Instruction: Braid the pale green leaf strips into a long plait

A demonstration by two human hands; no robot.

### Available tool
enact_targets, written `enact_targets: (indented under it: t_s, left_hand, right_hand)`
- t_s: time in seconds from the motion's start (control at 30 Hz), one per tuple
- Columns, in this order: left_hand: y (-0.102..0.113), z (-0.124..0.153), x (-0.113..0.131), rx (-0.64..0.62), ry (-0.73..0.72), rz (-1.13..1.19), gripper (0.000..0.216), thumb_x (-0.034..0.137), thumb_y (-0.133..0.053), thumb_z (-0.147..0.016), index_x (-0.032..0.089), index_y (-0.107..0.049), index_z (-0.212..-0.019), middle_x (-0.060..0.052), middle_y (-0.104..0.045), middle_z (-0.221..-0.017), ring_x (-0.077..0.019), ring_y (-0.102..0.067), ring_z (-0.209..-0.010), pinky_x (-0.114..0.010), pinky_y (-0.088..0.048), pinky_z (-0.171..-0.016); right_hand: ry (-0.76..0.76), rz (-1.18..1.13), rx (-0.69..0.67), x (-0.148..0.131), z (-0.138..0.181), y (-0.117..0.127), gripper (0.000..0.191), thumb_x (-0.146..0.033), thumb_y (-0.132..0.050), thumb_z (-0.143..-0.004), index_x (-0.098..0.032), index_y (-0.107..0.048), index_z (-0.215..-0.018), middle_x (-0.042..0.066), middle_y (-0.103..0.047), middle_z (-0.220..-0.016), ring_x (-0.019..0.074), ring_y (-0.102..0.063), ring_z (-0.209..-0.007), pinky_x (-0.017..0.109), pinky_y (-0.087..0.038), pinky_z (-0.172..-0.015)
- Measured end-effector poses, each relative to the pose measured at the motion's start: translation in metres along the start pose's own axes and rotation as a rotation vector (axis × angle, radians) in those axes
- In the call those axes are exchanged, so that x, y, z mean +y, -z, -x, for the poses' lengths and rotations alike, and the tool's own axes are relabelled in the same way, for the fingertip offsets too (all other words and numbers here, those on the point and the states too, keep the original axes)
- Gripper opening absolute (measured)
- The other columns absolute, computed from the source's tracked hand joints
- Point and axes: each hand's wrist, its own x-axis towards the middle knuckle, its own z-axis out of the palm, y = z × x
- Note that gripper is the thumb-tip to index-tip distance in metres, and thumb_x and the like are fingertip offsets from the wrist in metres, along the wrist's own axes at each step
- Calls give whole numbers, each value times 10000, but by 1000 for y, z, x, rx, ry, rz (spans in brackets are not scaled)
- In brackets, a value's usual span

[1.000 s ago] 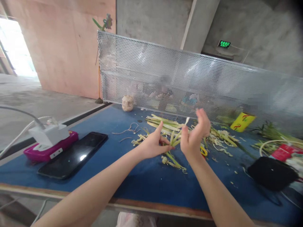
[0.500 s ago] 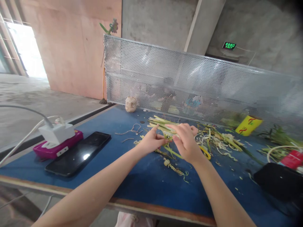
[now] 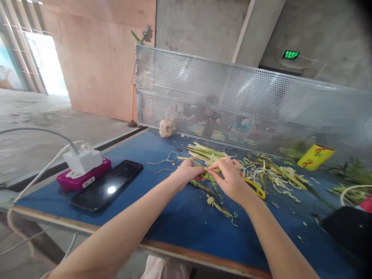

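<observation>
My left hand (image 3: 188,173) is closed, with its thumb and fingers pinching a green plant stalk (image 3: 215,171). Close beside it, my right hand (image 3: 229,177) grips the same stalk between thumb and forefinger. Part of the stalk is hidden by the fingers, and its exact plant kind is unclear. Just behind both hands lies a bundle of pale green stalks (image 3: 200,150). A yellow ring-shaped thing (image 3: 255,188) rests beside my right wrist. Nearer me, a stringy withered plant scrap (image 3: 221,208) lies on the blue tabletop (image 3: 180,224).
Peelings and roots (image 3: 279,174) spread to the right, near a tilted yellow container (image 3: 315,157). On the left are a black phone (image 3: 107,186) and a purple power strip (image 3: 84,180) with a white plug. A perforated metal screen (image 3: 186,85) borders the back; a dark object (image 3: 347,228) sits at right.
My right fingers have come down and closed on the stalk beside my left hand. The whole view has shifted, so the table things appear farther right.
</observation>
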Motion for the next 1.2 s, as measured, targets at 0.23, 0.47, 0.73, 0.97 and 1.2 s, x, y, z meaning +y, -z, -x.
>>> enact_targets:
  t_s: [0.23, 0.47, 0.73, 0.97, 1.2]
  left_hand:
    - [0, 0, 0, 26, 18, -26, 781, 40, -535, -675, -35, -118, -1331, 43, -573, -519, -103, -553, -485, -253, -502, -598]
    - [4, -4, -5, 85, -61, -179, 656, 76, -594, -630, 40, -377, -1247, 60, -563, -458, -109, -546, -458, -229, -477, -539]
    - [7, 0, -1, 184, -182, -351, 598, 83, -638, -543, 124, -543, -1133, 56, -567, -415, -154, -582, -480, -230, -446, -526]
    - [8, 5, -1, 222, -304, -439, 568, 98, -646, -532, 118, -573, -1095, 7, -611, -507, -203, -613, -647, -257, -446, -626]
    - [7, 2, -8, 192, -406, -437, 419, 86, -620, -553, 172, -628, -963, -23, -647, -636, -169, -602, -618, -231, -439, -585]
  right_hand:
    - [66, 47, -79, 3, -2, 2, 76, -187, -520, -809, -213, -571, -759, 11, -642, -802, 207, -475, -857, 357, -258, -745]
    - [143, 164, -127, 0, -1, 2, 118, -172, -501, -820, -207, -605, -774, 24, -647, -833, 203, -458, -862, 365, -237, -758]
    - [159, 293, -67, -7, 0, -3, 137, -165, -416, -858, -201, -546, -832, 39, -654, -765, 212, -454, -856, 389, -198, -765]
    - [218, 398, -41, -9, 4, -14, 185, -68, -381, -833, -191, -504, -894, 44, -632, -702, 207, -464, -829, 419, -184, -792]
    - [231, 374, -75, -8, 2, -16, 223, -83, -378, -830, -175, -484, -1003, 78, -638, -842, 222, -502, -877, 414, -263, -798]
